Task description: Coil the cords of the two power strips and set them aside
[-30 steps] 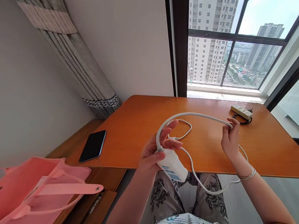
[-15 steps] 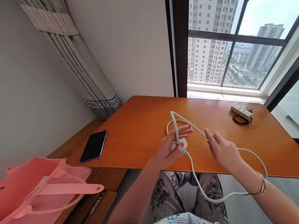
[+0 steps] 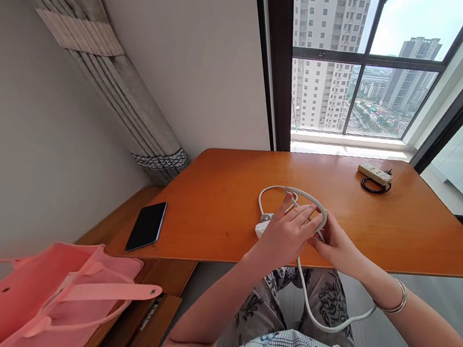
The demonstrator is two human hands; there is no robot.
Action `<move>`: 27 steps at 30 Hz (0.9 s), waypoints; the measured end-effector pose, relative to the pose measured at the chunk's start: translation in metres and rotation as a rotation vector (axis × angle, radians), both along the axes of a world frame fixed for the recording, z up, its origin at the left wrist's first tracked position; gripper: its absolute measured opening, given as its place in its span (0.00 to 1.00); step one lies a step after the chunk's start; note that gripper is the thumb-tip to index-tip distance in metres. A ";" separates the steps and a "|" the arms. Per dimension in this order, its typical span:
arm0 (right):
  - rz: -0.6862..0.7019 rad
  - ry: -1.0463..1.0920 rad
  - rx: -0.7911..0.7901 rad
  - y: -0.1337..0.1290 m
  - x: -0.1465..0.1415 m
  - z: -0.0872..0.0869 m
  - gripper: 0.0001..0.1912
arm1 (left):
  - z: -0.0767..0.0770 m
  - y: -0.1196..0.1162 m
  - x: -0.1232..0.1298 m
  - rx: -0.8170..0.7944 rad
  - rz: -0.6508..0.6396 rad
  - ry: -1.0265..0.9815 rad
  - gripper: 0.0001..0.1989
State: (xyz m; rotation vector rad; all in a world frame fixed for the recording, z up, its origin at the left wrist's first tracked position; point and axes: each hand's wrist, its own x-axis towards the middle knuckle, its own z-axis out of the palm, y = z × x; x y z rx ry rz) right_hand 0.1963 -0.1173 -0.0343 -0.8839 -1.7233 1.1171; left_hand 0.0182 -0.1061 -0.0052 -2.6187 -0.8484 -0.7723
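Observation:
A white power cable (image 3: 304, 194) arches over the front of the wooden table and hangs in a loop over my lap. My left hand (image 3: 288, 233) is turned back up, its fingertips closed on the cable close to my right hand. Touching the same bend from the right, my right hand (image 3: 337, 247) has its fingers curled round the cable. Partly covered by my left hand, a white block (image 3: 261, 228) shows at the left, with a plug-like end (image 3: 267, 217) right beside it. The undersides of the fingers are hidden.
A black phone (image 3: 147, 227) lies at the table's left edge. At the back right sits a beige power strip (image 3: 374, 174) with a coiled black cord. A pink bag (image 3: 60, 293) stands low on the left. The wooden table (image 3: 208, 205) ends just ahead of my lap.
My left hand has left the white block, turned over and moved right to the cable. My right hand has drawn slightly lower, and the cable is bent into a tighter loop between them.

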 end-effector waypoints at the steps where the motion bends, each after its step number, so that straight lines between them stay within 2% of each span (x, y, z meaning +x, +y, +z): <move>1: 0.006 0.035 -0.066 -0.002 0.001 -0.001 0.38 | -0.001 0.002 -0.001 -0.016 0.017 0.011 0.24; 4: 0.034 -0.055 -0.164 -0.008 0.009 -0.001 0.44 | -0.003 0.008 -0.006 -0.072 0.072 0.022 0.26; 7: 0.107 -0.320 -0.118 -0.014 0.023 0.005 0.34 | -0.003 0.013 -0.015 -0.109 0.136 -0.026 0.26; 10: 0.030 -0.543 0.088 -0.018 0.035 0.013 0.16 | 0.000 0.014 -0.025 -0.199 0.144 -0.089 0.24; 12: -0.096 -0.563 0.299 -0.020 0.038 0.020 0.14 | 0.005 0.011 -0.030 -0.301 0.090 -0.142 0.24; 14: -0.183 -0.524 0.504 -0.022 0.037 0.026 0.15 | 0.011 0.005 -0.031 -0.429 -0.011 -0.197 0.24; 16: -0.213 -0.482 0.687 -0.023 0.031 0.031 0.16 | 0.016 -0.001 -0.029 -0.577 -0.134 -0.242 0.22; 19: -0.235 -0.397 0.875 -0.022 0.020 0.038 0.16 | 0.021 -0.009 -0.021 -0.840 -0.271 -0.297 0.13; 22: -0.229 -0.301 0.915 -0.015 0.012 0.046 0.14 | 0.015 -0.010 -0.016 -1.203 -0.417 -0.382 0.02; 24: -0.235 -0.269 0.895 -0.007 0.009 0.052 0.13 | 0.007 -0.008 -0.015 -1.504 -0.604 -0.501 0.06; 27: -0.174 -0.253 0.724 0.004 0.007 0.058 0.20 | -0.008 -0.005 -0.014 -1.844 -0.921 -0.704 0.12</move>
